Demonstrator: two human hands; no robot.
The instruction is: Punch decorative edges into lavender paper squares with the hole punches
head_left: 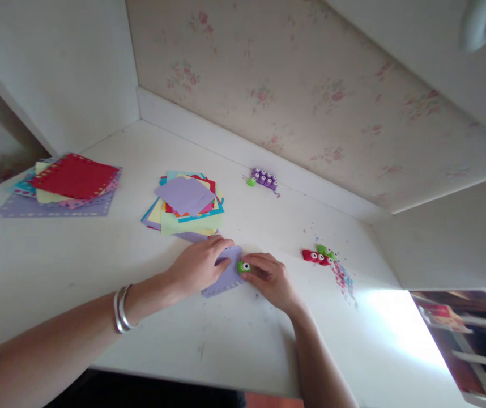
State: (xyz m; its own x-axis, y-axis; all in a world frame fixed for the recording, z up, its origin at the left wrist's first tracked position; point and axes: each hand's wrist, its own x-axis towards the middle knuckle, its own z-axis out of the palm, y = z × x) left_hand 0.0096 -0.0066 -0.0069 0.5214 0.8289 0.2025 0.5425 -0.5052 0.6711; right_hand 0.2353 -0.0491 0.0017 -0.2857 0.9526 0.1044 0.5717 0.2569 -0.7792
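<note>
Nearest, the left hand lies on a purple sheet on the white counter, its fingers bent over the sheet, thumb a little apart from the rest. Just beside them, the right hand's fingers are clamped on a small green punch at the sheet's right edge. Beyond the left fingers is a pile of coloured paper; well to their left, another stack, topped by a red sheet. Right of the right fingers lie red punches, a green one touching them, and scattered confetti. Farthest, a purple punch cluster sits near the wall.
</note>
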